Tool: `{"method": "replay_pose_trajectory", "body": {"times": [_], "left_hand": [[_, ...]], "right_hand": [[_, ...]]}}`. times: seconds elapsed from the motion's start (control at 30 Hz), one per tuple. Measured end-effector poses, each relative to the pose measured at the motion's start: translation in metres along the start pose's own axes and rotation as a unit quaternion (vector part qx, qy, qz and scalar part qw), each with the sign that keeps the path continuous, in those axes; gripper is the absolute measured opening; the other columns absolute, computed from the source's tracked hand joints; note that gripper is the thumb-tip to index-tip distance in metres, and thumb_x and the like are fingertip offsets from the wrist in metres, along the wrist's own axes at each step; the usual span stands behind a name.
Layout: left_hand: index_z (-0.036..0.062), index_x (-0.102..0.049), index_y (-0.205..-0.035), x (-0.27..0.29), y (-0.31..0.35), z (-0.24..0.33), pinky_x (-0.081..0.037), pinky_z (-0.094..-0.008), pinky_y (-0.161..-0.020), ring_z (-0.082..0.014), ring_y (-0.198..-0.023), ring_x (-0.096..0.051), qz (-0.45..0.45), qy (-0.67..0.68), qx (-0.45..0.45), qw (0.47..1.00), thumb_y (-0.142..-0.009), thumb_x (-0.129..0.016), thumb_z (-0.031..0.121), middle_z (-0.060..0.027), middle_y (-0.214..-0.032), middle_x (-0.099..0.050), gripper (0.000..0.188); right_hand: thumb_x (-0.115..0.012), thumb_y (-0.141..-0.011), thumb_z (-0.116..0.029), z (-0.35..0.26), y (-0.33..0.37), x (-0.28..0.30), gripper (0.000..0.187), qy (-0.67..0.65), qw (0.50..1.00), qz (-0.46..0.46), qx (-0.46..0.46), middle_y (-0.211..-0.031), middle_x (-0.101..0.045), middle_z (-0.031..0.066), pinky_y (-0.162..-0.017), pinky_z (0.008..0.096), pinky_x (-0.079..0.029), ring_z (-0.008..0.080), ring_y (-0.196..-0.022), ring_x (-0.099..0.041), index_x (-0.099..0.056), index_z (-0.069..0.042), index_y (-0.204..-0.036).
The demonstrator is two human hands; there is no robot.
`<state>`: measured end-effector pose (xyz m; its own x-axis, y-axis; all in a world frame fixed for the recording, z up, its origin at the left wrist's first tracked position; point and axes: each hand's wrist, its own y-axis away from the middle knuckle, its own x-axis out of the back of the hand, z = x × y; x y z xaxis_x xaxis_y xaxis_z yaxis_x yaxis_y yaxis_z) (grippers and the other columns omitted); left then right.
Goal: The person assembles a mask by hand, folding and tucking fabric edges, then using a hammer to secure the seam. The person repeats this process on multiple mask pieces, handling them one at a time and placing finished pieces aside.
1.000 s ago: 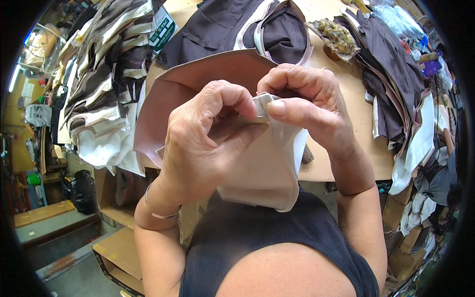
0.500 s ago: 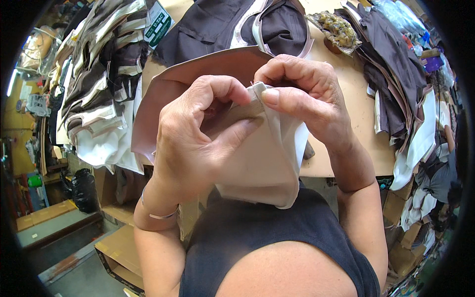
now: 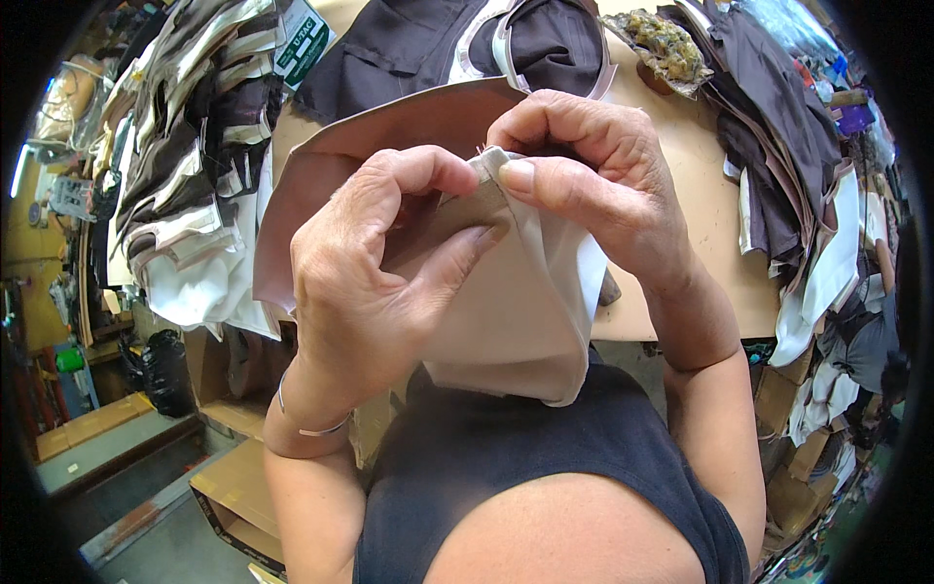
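Note:
A pale beige piece of sewn fabric [image 3: 496, 326] hangs between my hands, its lower end in front of my dark top. My right hand [image 3: 608, 190] pinches the folded upper corner between thumb and bent forefinger, with a few loose threads sticking up there. My left hand [image 3: 355, 263] is curled on the other side of that corner. Its forefinger tip touches the fold and its thumb lies on the fabric; the other fingers are mostly hidden. Behind my hands spreads a dusty-pink panel [image 3: 311, 209], and I cannot tell whether it is joined to the beige piece.
Dark garment pieces with a pale curved band [image 3: 501, 49] lie at the table's [image 3: 696, 263] far side. Layered fabric stacks hang at left [image 3: 185, 185] and right [image 3: 769, 146]. A plastic-wrapped bundle [image 3: 662, 49] sits near the right stack. Cardboard boxes [image 3: 233, 492] stand below at left.
Both hands and the folded corner sit slightly higher and further left in the picture. The grip on the corner looks much the same.

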<state>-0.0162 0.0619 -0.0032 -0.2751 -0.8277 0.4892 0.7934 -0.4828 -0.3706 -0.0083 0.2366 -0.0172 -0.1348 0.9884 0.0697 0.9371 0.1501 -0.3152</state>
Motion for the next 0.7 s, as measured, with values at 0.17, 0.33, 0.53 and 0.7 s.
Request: {"method": "replay_pose_trajectory", "body": {"times": [0.17,0.33,0.53,0.7], "left_hand": [[-0.003,-0.053,-0.091,0.001,-0.001,0.006,-0.045,-0.0192,-0.073,-0.0074,-0.079,-0.053,-0.009,0.019,0.059,0.998,-0.065,-0.069,-0.006,-0.0024,-0.088,-0.052,0.031],[-0.0016,-0.05,-0.086,0.005,-0.001,0.001,-0.045,-0.0186,-0.073,-0.0059,-0.077,-0.05,-0.047,0.048,0.073,0.995,-0.065,-0.068,-0.008,-0.0012,-0.084,-0.05,0.028],[-0.0009,-0.05,-0.084,0.007,0.003,-0.001,-0.044,-0.0193,-0.073,-0.0064,-0.077,-0.05,-0.05,0.072,0.055,0.995,-0.064,-0.066,-0.012,-0.0015,-0.082,-0.049,0.028],[0.0008,-0.053,-0.076,-0.002,0.001,-0.003,-0.044,-0.0192,-0.061,-0.0062,-0.065,-0.051,0.02,0.152,0.058,0.986,-0.062,-0.066,-0.009,-0.0002,-0.071,-0.052,0.021]], "right_hand": [[-0.057,-0.073,-0.01,0.002,-0.001,-0.001,0.016,-0.005,1.0,-0.008,0.003,-0.068,-0.057,0.004,-0.059,0.0201,-0.043,0.0052,-0.065,-0.05,-0.058,0.004,-0.08],[-0.057,-0.073,-0.01,0.003,0.001,-0.004,0.014,0.017,0.999,-0.023,0.017,-0.065,-0.057,0.0036,-0.056,0.0197,-0.043,0.0047,-0.062,-0.051,-0.058,0.003,-0.077],[-0.056,-0.072,-0.009,0.002,0.003,-0.008,0.012,0.001,0.999,-0.022,0.026,-0.063,-0.057,0.0031,-0.053,0.0198,-0.043,0.0048,-0.058,-0.05,-0.058,0.002,-0.075],[-0.055,-0.072,-0.008,0.001,0.002,-0.007,0.012,0.022,0.999,-0.015,0.037,-0.063,-0.057,0.0037,-0.053,0.0196,-0.043,0.0052,-0.058,-0.051,-0.058,0.003,-0.076]]}}
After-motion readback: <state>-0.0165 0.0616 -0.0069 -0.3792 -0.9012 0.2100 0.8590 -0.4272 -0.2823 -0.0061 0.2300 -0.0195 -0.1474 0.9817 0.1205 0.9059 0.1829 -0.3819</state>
